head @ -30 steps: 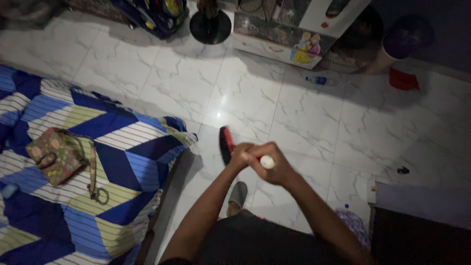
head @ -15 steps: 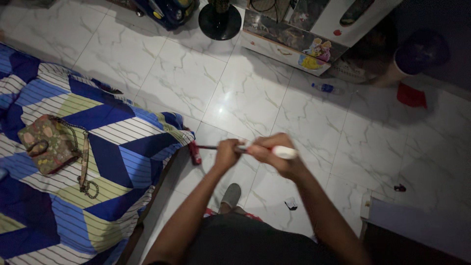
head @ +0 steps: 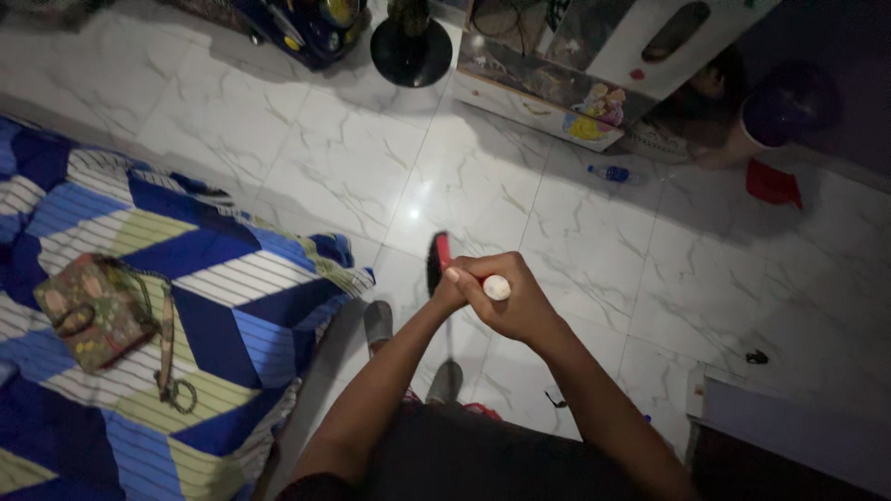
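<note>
The broom (head: 437, 263) I grip has a red head with dark bristles, and its handle end (head: 497, 288) shows white between my fingers. The floor (head: 325, 158) is white marble tile veined in grey. On my left the bedspread (head: 204, 306) carries a zigzag pattern of deep blue, lighter blue, pale yellow-green and white striped blocks. The small bag (head: 88, 311) on it is olive with a pinkish floral print and a brown strap. Far right lie a red cloth (head: 772, 186) and a clear bottle (head: 610, 173) with a blue label.

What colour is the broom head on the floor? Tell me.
Red with dark bristles, on the broom head, seen in the head view.
</note>
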